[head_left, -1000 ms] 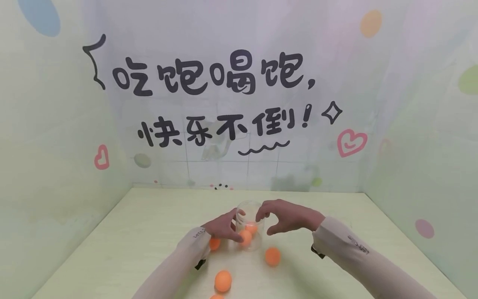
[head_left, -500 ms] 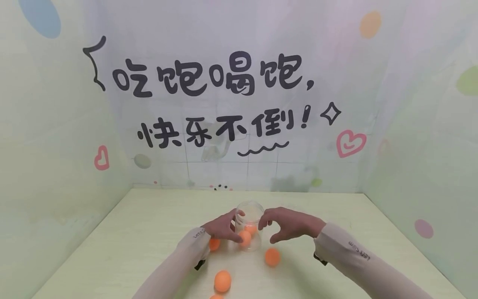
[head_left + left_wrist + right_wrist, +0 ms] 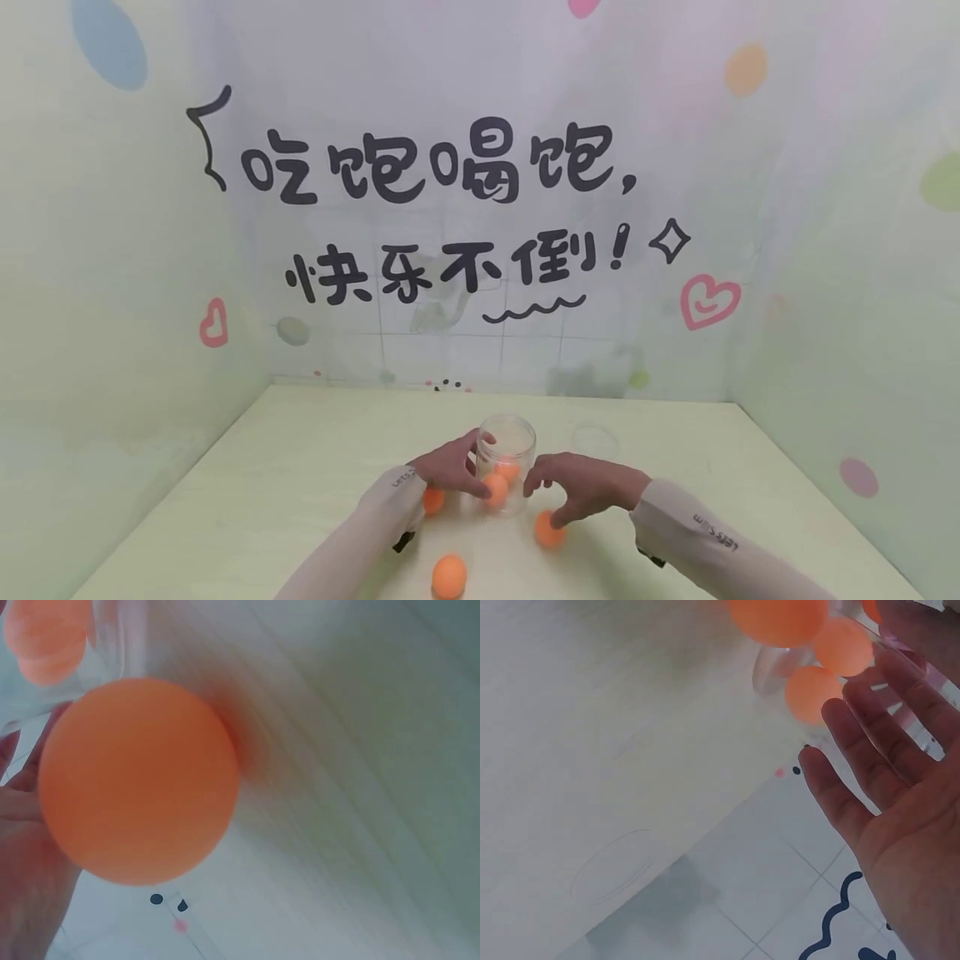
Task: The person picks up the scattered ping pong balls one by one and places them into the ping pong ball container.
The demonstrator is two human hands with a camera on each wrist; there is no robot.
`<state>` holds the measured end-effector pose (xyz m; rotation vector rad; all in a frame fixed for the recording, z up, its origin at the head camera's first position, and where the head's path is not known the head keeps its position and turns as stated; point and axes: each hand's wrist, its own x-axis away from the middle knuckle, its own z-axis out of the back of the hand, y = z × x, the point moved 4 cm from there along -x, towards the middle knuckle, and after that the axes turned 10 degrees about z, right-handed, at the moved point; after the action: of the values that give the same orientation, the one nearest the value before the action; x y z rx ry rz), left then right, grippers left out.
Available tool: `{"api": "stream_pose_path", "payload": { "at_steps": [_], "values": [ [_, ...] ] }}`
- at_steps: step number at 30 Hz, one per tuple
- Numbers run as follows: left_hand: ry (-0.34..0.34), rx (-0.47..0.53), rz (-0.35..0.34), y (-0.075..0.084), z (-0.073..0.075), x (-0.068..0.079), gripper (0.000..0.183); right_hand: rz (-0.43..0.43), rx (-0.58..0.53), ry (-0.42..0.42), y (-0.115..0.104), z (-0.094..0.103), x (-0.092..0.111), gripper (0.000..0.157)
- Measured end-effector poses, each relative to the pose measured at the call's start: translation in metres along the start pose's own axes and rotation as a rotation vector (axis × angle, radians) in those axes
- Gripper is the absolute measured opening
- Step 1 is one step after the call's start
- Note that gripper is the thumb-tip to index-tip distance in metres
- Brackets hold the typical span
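Note:
A clear plastic jar stands upright and uncapped on the table, with two orange ping-pong balls inside. My left hand holds it from the left, thumb at the near side and fingers round the back. Over a loose orange ball right of the jar is my right hand, fingers bent loosely and apart, thumb at the ball's top. The right wrist view shows that palm with nothing gripped. Another ball lies below my left wrist, large in the left wrist view.
One more orange ball lies near the front of the pale table. A clear round lid lies flat behind my right hand. Printed fabric walls enclose the back and both sides.
My right hand has lowered from beside the jar's rim to the loose ball on the right. My left hand stays on the jar. The head view has tilted up slightly.

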<state>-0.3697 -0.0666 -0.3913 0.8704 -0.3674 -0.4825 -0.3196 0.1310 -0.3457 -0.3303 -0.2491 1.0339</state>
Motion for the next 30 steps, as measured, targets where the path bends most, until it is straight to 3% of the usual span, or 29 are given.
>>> {"api": "stream_pose_path", "payload": {
  "at_steps": [11, 17, 30],
  "values": [
    [-0.010, -0.018, -0.014, 0.001, 0.001, -0.006, 0.071, 0.009, 0.032, -0.026, 0.006, -0.015, 0.006, 0.044],
    [0.003, -0.020, 0.055, -0.005, 0.000, -0.007, 0.073, -0.002, 0.052, -0.045, 0.008, -0.030, 0.003, 0.047],
    [0.006, -0.028, 0.034, -0.001, 0.001, -0.004, 0.073, 0.027, 0.061, -0.050, 0.008, -0.035, 0.002, 0.044]
  ]
}}
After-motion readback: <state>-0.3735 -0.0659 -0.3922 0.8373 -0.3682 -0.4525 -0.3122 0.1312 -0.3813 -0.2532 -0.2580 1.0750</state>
